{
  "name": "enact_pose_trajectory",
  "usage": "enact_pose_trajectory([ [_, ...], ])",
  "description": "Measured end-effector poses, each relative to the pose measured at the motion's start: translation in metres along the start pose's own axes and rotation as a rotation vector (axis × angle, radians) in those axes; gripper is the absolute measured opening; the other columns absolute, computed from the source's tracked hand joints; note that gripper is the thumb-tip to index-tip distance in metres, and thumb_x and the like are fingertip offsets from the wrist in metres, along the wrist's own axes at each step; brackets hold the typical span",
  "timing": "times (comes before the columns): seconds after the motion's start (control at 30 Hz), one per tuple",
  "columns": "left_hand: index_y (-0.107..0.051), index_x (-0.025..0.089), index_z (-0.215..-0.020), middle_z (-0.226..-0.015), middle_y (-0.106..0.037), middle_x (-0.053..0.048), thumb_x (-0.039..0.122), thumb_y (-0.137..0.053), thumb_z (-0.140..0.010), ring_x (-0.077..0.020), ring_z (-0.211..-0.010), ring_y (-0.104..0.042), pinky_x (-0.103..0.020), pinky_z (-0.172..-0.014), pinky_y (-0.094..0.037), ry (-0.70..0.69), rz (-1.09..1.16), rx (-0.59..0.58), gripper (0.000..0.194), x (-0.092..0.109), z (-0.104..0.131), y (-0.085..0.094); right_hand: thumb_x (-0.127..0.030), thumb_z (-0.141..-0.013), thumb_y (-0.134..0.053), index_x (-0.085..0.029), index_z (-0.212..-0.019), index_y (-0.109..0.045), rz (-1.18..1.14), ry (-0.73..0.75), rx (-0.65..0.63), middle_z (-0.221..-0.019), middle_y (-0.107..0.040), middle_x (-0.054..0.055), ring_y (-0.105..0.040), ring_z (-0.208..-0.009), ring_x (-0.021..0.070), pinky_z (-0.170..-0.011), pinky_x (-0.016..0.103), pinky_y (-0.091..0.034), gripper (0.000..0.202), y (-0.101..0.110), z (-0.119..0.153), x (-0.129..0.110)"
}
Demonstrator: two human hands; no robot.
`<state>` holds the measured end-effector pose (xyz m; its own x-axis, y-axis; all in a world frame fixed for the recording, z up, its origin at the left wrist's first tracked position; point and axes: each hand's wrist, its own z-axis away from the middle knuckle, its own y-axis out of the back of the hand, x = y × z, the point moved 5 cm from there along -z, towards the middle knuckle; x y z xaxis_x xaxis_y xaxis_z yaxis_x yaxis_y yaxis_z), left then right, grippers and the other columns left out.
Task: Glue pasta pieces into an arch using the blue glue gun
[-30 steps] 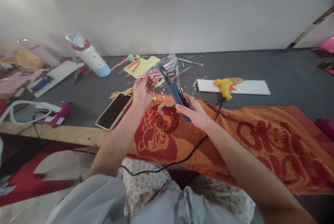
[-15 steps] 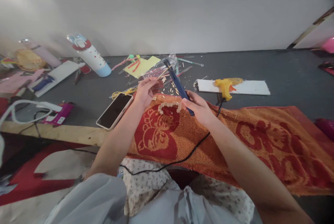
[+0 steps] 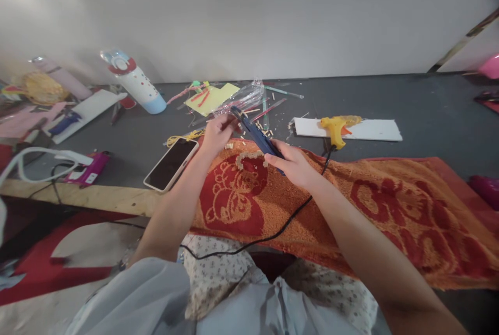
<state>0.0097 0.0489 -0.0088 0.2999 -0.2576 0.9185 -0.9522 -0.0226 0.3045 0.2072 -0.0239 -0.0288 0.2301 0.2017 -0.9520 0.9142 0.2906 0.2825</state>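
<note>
My right hand is wrapped round a dark blue long tool, whose far end reaches up and left to the fingers of my left hand. The left fingers are pinched together; what they hold is too small to make out now. Below the tool, a curved row of small pale pieces lies on the orange and red towel. Small pale cut bits are scattered on the dark table beyond the towel.
A phone lies left of my left hand. Further back stand a white and blue bottle and yellow paper with clear plastic. A yellow glue gun rests on a white board, its black cord crossing the towel.
The blue tool's far end has moved left and down to my left fingertips. The thin pale stick seen earlier in my left hand no longer shows clearly.
</note>
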Motion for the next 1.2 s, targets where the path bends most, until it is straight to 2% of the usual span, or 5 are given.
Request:
enact_pose_trajectory([
  [0.4, -0.071, 0.019, -0.081, -0.064, -0.068, -0.003, 0.033, -0.057, -0.087, -0.0149, -0.058, -0.054, -0.027, -0.062, -0.041, -0.028, -0.289, 0.056, 0.021, 0.001, -0.008, 0.029, -0.055, -0.082, -0.058, -0.020, -0.100, -0.058, -0.073, -0.065, 0.038, -0.081, -0.061, 0.002, -0.054, -0.077, 0.0187, -0.071, 0.033, -0.041, 0.039, 0.002, -0.002, 0.010],
  [0.6, -0.064, 0.021, -0.087, -0.069, -0.072, -0.003, 0.026, -0.056, -0.088, -0.0202, -0.068, -0.061, -0.029, -0.070, -0.041, 0.058, -0.626, 0.046, 0.011, 0.003, 0.008, 0.042, -0.054, -0.078, -0.060, -0.022, -0.086, -0.054, -0.165, -0.076, 0.091, -0.075, -0.055, -0.001, -0.048, -0.070, 0.0166, -0.067, 0.032, -0.037, 0.034, 0.004, -0.004, 0.007],
  [0.77, -0.060, 0.021, -0.074, -0.081, -0.071, -0.007, 0.023, -0.059, -0.081, -0.0238, -0.074, -0.060, -0.032, -0.071, -0.041, 0.145, -0.924, 0.031, 0.007, 0.000, 0.033, 0.043, -0.055, -0.077, -0.062, -0.022, -0.085, -0.054, -0.195, -0.104, 0.075, -0.071, -0.053, -0.001, -0.049, -0.066, 0.0161, -0.063, 0.032, -0.036, 0.034, 0.003, -0.003, 0.003],
  [0.97, -0.056, 0.022, -0.063, -0.068, -0.064, -0.004, 0.024, -0.060, -0.073, -0.0201, -0.063, -0.054, -0.030, -0.065, -0.037, 0.192, -0.898, -0.092, 0.011, -0.019, 0.045, 0.038, -0.053, -0.079, -0.061, -0.021, -0.084, -0.054, -0.166, -0.104, 0.066, -0.070, -0.052, 0.000, -0.049, -0.067, 0.0175, -0.062, 0.033, -0.034, 0.033, 0.002, -0.003, 0.007],
  [1.2, -0.059, 0.020, -0.073, -0.079, -0.067, -0.004, 0.033, -0.051, -0.079, -0.0209, -0.073, -0.060, -0.030, -0.065, -0.038, 0.264, -1.063, -0.183, 0.016, -0.013, 0.051, 0.032, -0.053, -0.078, -0.062, -0.022, -0.081, -0.050, -0.164, -0.113, 0.066, -0.071, -0.049, -0.002, -0.044, -0.067, 0.0144, -0.063, 0.032, -0.030, 0.034, 0.003, -0.002, 0.008],
])
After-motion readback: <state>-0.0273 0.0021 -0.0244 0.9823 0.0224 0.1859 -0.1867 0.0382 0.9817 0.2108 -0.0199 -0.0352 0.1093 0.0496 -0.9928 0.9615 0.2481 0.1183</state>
